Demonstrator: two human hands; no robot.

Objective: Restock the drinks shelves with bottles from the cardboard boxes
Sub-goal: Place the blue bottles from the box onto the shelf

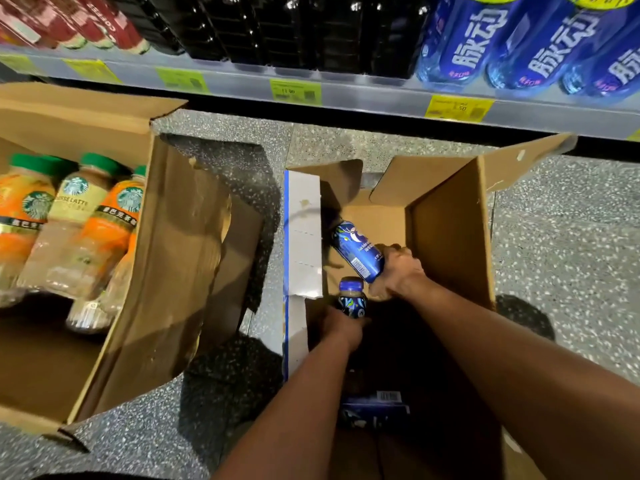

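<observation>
Both my hands reach down into an open cardboard box (450, 230) on the floor. My right hand (398, 271) grips a dark blue bottle (356, 251) that lies tilted, its base pointing up and left. Just below it, my left hand (341, 327) holds a second dark blue bottle (352, 299) upright by its body, blue cap on top. The box's bottom below my arms is dark; a blue packet with a barcode (375, 407) shows there. A drinks shelf (346, 95) with yellow price tags runs across the top.
A second open cardboard box (162, 271) at left holds several green-capped coffee bottles (72, 223). On the shelf stand red bottles (86, 19), black bottles (294, 29) and large blue bottles (519, 39). Speckled grey floor (561, 265) surrounds the boxes.
</observation>
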